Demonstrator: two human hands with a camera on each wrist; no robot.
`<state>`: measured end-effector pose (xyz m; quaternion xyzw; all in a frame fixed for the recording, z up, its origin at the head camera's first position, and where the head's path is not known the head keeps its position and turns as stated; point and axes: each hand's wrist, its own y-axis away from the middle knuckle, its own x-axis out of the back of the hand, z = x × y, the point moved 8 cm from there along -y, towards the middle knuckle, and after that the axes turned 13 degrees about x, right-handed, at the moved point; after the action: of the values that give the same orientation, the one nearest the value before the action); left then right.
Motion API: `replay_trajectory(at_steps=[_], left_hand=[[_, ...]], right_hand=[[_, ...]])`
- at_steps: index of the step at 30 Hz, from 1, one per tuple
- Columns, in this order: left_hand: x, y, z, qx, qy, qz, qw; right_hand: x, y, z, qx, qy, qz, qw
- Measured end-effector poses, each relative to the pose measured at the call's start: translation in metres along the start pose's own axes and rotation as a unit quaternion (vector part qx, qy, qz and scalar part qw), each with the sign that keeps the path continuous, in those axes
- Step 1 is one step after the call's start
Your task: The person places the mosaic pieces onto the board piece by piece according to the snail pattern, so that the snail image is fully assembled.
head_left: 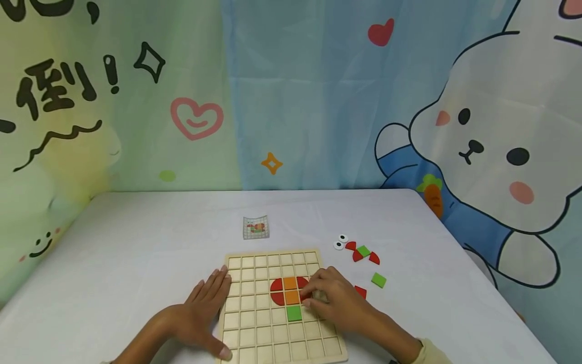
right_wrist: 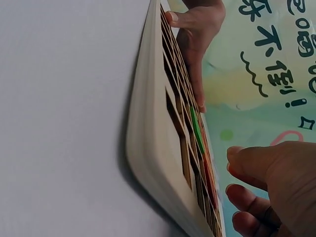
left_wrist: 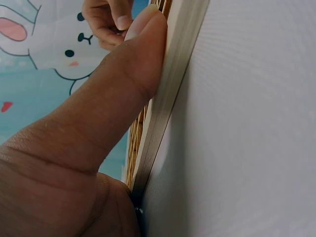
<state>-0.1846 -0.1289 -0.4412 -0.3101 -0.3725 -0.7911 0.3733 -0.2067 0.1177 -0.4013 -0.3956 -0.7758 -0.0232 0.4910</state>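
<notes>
A wooden grid board (head_left: pixel 247 319) lies on the white table. My left hand (head_left: pixel 200 308) rests along its left edge, fingers straight, thumb (left_wrist: pixel 148 54) on the rim near the front corner. My right hand (head_left: pixel 341 301) is over the board's right half, thumb and fingertips bent close above a red quarter-circle piece that they partly hide; I cannot tell whether they pinch it. Red quarter-circles (head_left: pixel 276 291) sit left of two orange squares (head_left: pixel 290 290), and another red piece (head_left: pixel 302 281) sits right of them. A green square (head_left: pixel 294 313) lies in the cell below.
A small picture card (head_left: pixel 256 228) lies behind the board. Right of it are two googly eyes (head_left: pixel 338 245), several red quarter-circles (head_left: pixel 374 258), green squares (head_left: pixel 379 280) and a red piece (head_left: pixel 360 291) near my right wrist. A printed curtain (head_left: pixel 309 101) hangs behind the table.
</notes>
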Motion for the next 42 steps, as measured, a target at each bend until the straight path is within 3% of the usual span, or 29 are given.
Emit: replay_trajectory(at_steps=[4,11,23,30,42], left_hand=[[0.002,0.001,0.002,0.006,-0.014,0.005,0.9999],[0.001,0.001,0.001,-0.008,0.004,0.002,1.0000],[-0.004,-0.005,-0.007,0.019,-0.019,0.013,0.9996],[-0.005,-0.008,-0.010,0.029,-0.025,0.015,0.9992],[-0.006,-0.008,-0.013,0.035,-0.034,0.015,0.9987]], right_hand=[[0.007,0.004,0.005,-0.011,0.020,0.006,0.9997],[0.023,0.016,0.014,-0.017,0.055,0.019,0.9982],[0.048,0.040,0.031,-0.013,0.130,-0.017,0.9913],[0.054,0.053,0.047,-0.081,0.108,-0.083,0.9874],[0.053,0.062,0.057,-0.083,0.120,-0.096,0.9847]])
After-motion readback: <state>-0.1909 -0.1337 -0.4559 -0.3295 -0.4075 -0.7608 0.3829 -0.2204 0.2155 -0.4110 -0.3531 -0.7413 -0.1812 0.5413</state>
